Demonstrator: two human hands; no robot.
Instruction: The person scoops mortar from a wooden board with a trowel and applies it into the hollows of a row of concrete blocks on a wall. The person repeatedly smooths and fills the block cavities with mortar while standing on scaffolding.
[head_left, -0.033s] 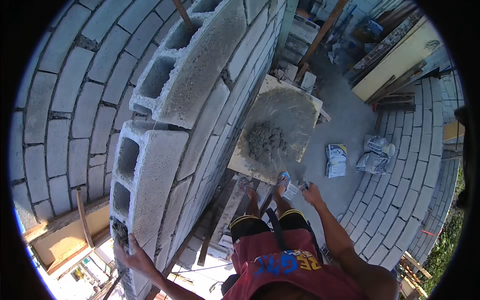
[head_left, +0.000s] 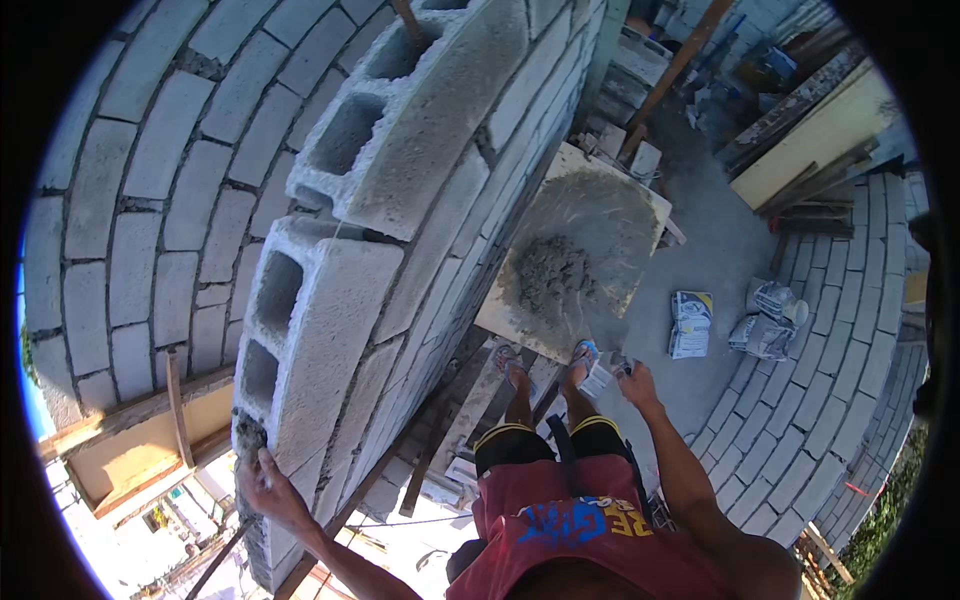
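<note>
My left hand [head_left: 275,495] grips the near end of a hollow concrete block [head_left: 335,320] atop a block wall, beside grey mortar [head_left: 250,432] at its end. A second hollow block [head_left: 430,110] sits farther along, with a reddish rod in one cavity. My right hand [head_left: 637,385] is closed round the handle of a trowel [head_left: 600,372], whose metal blade is near my right foot. My sandalled feet rest by planks, just short of a board [head_left: 500,315] bearing a heap of wet mortar [head_left: 550,270].
Printed sacks [head_left: 690,330] and crumpled bags [head_left: 760,335] lie on the concrete floor at right. Leaning boards [head_left: 790,140] and an upright timber [head_left: 670,80] stand behind. Block walls [head_left: 150,180] surround me. At lower left, planks [head_left: 180,430] border a bright drop.
The scene has shifted a little right in the view. The trowel blade appears lighter and slightly turned. My left hand remains on the block's end.
</note>
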